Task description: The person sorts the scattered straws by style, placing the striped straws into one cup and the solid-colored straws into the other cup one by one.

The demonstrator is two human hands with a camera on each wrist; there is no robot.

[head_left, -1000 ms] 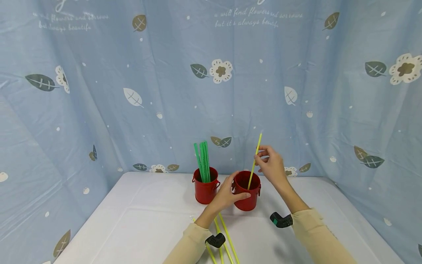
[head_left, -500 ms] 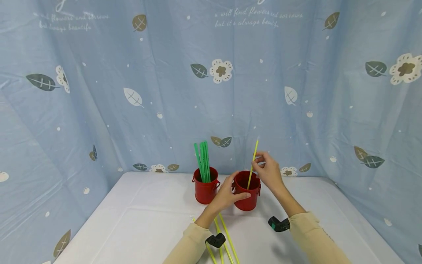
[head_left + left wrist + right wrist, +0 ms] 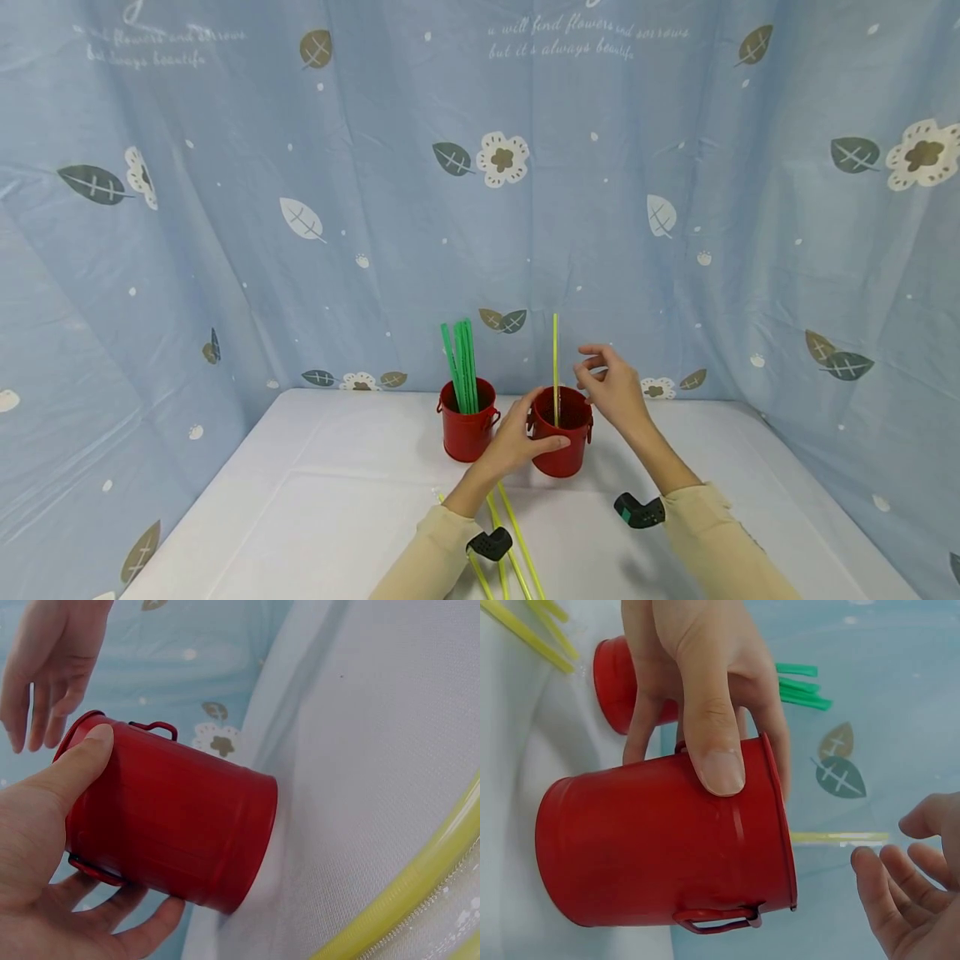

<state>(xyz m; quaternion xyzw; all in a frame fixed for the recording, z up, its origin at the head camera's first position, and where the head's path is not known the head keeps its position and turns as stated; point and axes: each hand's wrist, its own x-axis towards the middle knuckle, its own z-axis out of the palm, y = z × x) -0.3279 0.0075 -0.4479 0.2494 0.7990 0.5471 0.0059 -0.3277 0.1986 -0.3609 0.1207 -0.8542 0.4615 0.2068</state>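
Observation:
My left hand (image 3: 516, 443) grips the right-hand red bucket (image 3: 562, 458), thumb on the near side and fingers round the far side, as the left wrist view shows. Inside that bucket stands one thin yellow straw (image 3: 556, 354), nearly upright, its top well above the rim. To the right of the straw my right hand (image 3: 617, 390) is held over the bucket's rim with fingers loosely bent and nothing between them. A gap shows between those fingertips and the straw (image 3: 840, 838) in the right wrist view.
A second red bucket (image 3: 467, 439) to the left holds several green straws (image 3: 465, 367). Several yellow straws (image 3: 522, 533) lie on the white table (image 3: 322, 500) below the left forearm. A blue printed curtain (image 3: 390, 208) hangs behind.
My right hand lowered the yellow straw into the bucket, then let go of it. The straw has swung left to near upright. My left hand has stayed on the bucket.

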